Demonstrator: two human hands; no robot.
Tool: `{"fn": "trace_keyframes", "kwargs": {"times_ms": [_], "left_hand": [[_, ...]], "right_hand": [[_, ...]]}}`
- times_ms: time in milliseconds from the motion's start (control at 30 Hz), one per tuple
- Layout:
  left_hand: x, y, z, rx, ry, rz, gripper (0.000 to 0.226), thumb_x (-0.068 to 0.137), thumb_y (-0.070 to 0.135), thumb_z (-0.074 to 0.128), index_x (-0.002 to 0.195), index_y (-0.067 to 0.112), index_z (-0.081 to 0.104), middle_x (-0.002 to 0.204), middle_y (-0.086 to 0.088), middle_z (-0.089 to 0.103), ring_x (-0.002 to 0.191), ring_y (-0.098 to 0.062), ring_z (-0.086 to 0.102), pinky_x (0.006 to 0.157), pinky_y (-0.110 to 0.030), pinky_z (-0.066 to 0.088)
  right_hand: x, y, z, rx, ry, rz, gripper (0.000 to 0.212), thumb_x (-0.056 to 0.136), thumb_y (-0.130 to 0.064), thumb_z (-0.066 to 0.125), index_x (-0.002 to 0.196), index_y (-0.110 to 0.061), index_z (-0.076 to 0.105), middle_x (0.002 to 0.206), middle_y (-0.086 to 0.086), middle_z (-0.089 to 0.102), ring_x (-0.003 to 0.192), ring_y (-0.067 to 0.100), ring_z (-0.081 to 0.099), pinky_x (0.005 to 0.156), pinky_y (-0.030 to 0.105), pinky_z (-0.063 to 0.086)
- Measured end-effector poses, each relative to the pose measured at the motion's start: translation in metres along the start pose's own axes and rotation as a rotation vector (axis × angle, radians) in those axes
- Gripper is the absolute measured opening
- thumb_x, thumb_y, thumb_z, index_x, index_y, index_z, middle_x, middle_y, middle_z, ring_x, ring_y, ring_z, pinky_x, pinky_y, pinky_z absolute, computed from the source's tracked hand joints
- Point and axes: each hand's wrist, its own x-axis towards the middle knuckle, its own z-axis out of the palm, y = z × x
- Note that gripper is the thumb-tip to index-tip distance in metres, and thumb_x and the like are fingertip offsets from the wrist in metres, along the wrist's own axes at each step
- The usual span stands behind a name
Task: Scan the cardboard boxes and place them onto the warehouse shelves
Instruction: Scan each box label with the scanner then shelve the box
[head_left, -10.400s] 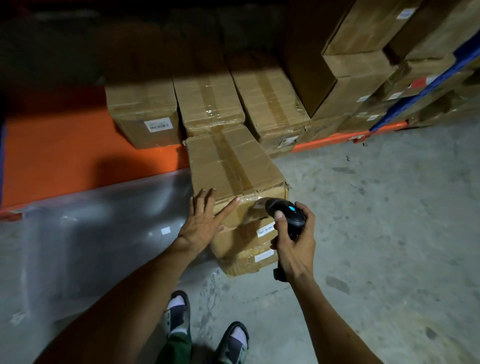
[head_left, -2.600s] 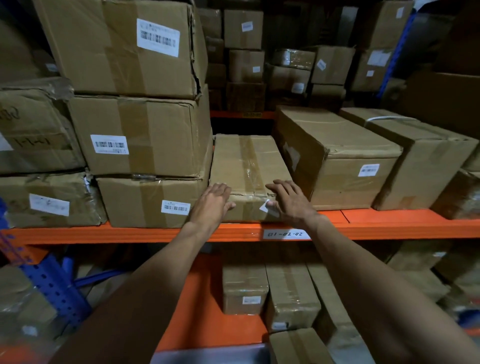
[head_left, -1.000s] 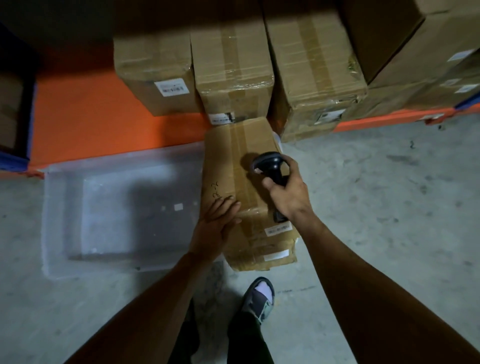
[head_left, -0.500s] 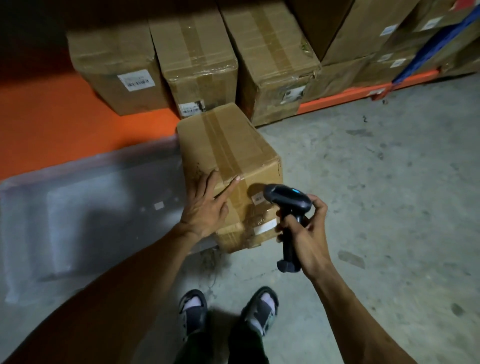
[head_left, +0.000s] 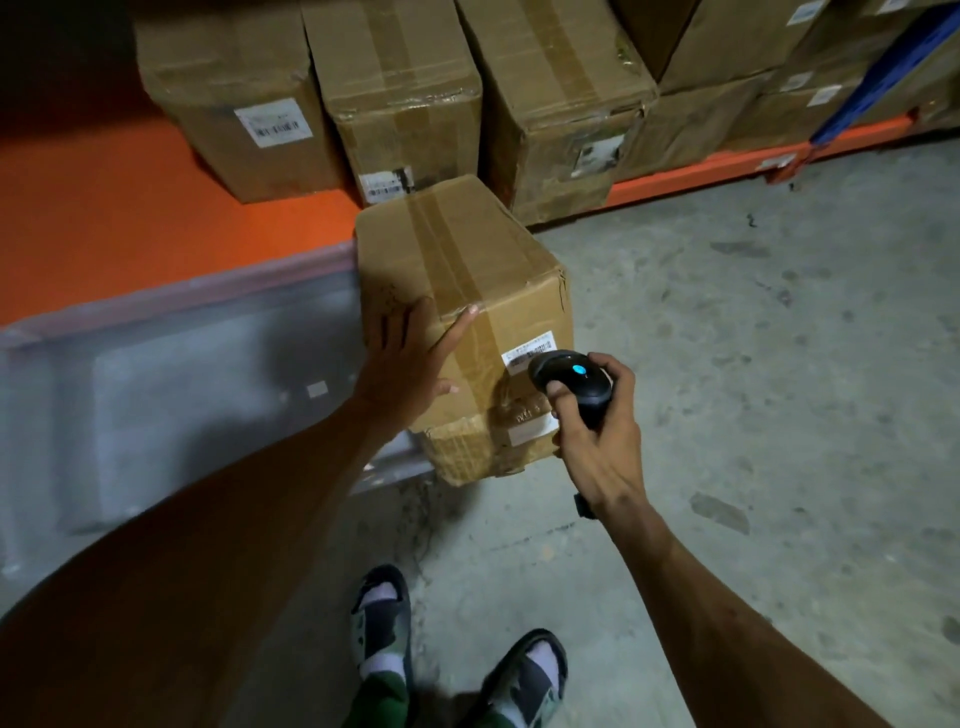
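Observation:
A taped cardboard box (head_left: 467, 270) sits on top of another box (head_left: 483, 447) on the concrete floor, just in front of me. Its near face carries a white barcode label (head_left: 524, 356). My left hand (head_left: 410, 364) rests flat on the box's near left corner with fingers spread. My right hand (head_left: 597, 431) grips a black handheld scanner (head_left: 571, 379) with a blue light on top, its head right at the label.
A clear plastic bin (head_left: 171, 395) lies left of the boxes. Behind it runs the orange bottom shelf (head_left: 130, 228) with several labelled boxes (head_left: 400, 88) standing along it. Bare concrete floor (head_left: 753, 364) spreads to the right. My sandalled feet (head_left: 452, 649) are below.
The scanner has moved up and closer to the top box's label. My left hand stays on the box's corner. The view has shifted slightly.

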Motion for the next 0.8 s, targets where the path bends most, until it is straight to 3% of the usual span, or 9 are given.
{"fn": "trace_keyframes", "kwargs": {"times_ms": [133,267,467,633,800], "left_hand": [[0.0,0.003,-0.002,0.011,-0.02,-0.012,0.128,0.049,0.059,0.086,0.154,0.039,0.016,0.141,-0.022,0.042,0.111,-0.04,0.046,0.102,-0.057,0.035],[0.0,0.001,-0.003,-0.001,-0.044,-0.016,0.125,0.053,0.062,0.084,0.154,0.039,0.015,0.144,-0.022,0.038,0.116,-0.043,0.044,0.103,-0.058,0.033],[0.0,0.001,-0.006,-0.064,-0.145,-0.023,0.138,0.051,0.071,0.081,0.152,0.044,-0.009,0.15,-0.021,0.023,0.129,-0.046,0.033,0.107,-0.062,0.027],[0.0,0.001,-0.002,-0.049,-0.118,-0.019,0.143,0.043,0.068,0.086,0.153,0.043,-0.001,0.147,-0.022,0.026,0.125,-0.048,0.037,0.104,-0.065,0.03],[0.0,-0.001,0.0,-0.047,-0.088,-0.001,0.143,0.039,0.066,0.087,0.155,0.039,0.009,0.145,-0.022,0.03,0.12,-0.045,0.04,0.102,-0.063,0.031]], "right_hand": [[0.003,-0.004,-0.008,-0.059,0.007,-0.053,0.048,0.088,-0.044,0.077,0.125,-0.048,0.047,0.097,-0.015,0.071,0.094,0.003,0.07,0.089,0.032,0.058],[0.007,0.0,-0.013,-0.083,-0.021,-0.09,0.049,0.086,-0.043,0.08,0.125,-0.047,0.049,0.099,-0.013,0.073,0.095,0.003,0.071,0.087,0.028,0.059],[0.009,0.005,-0.013,-0.084,-0.051,-0.133,0.053,0.088,-0.035,0.08,0.129,-0.041,0.047,0.103,-0.023,0.066,0.094,-0.005,0.068,0.083,0.016,0.056],[0.008,0.004,-0.011,-0.052,-0.039,-0.125,0.052,0.089,-0.036,0.08,0.129,-0.04,0.047,0.105,-0.024,0.064,0.093,-0.01,0.066,0.079,0.007,0.052],[0.007,0.001,-0.006,-0.017,-0.003,-0.138,0.052,0.086,-0.036,0.083,0.129,-0.032,0.053,0.103,-0.018,0.07,0.09,-0.008,0.069,0.077,0.009,0.053]]}}
